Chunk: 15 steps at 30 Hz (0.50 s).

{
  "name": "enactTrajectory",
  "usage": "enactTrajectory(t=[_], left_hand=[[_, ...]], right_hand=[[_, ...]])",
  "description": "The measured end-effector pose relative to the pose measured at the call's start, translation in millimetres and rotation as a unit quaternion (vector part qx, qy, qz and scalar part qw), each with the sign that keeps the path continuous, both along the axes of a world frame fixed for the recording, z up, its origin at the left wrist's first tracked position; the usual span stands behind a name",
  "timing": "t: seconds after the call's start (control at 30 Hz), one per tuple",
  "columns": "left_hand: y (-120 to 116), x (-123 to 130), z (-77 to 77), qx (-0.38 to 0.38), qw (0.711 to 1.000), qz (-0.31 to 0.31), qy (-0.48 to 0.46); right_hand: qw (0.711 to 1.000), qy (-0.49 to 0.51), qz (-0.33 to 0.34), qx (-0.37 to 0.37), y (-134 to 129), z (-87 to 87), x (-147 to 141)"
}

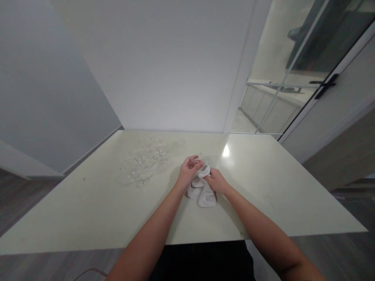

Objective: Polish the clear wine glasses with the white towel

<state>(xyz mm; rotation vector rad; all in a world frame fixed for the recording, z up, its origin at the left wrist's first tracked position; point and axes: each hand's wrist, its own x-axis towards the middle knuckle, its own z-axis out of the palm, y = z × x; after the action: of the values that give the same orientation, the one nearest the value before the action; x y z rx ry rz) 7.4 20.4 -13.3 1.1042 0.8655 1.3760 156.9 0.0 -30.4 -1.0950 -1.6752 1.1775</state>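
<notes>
My left hand [189, 168] is closed around a clear glass [202, 159] near the middle of the table. A white cloth [203, 191] hangs from my right hand [216, 181], which grips it against the near side of the glass. Part of the cloth is bunched at the glass, and its lower folds droop toward the tabletop. My fingers cover much of the glass, so its full shape is hidden.
Several clear glasses [146, 158] stand in a cluster on the left part of the white table [263, 187]. Behind the table is a plain white wall [164, 70]. A glass-paned door [336, 78] with a black handle is at the right.
</notes>
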Motion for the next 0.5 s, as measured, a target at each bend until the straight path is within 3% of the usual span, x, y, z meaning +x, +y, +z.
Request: enactTrajectory(t=[0.1, 0.17, 0.33, 0.5], left_hand=[[-1.7, -4.2, 1.2, -0.008, 0.995, -0.078, -0.055], [-3.4, -5.6, 2.9, -0.002, 0.989, -0.121, -0.082], [-3.2, -2.8, 3.6, 0.032, 0.998, -0.046, -0.040], [0.1, -3.2, 3.1, 0.019, 0.998, -0.016, -0.050]], right_hand=[[0.990, 0.084, 0.067, -0.090, -2.8, 0.2, -0.5], [0.989, 0.098, 0.071, -0.086, -4.1, 0.6, -2.0], [0.998, -0.006, 0.014, 0.067, -0.4, -1.5, -4.6], [0.992, 0.107, 0.042, -0.043, -0.6, -2.8, -5.9]])
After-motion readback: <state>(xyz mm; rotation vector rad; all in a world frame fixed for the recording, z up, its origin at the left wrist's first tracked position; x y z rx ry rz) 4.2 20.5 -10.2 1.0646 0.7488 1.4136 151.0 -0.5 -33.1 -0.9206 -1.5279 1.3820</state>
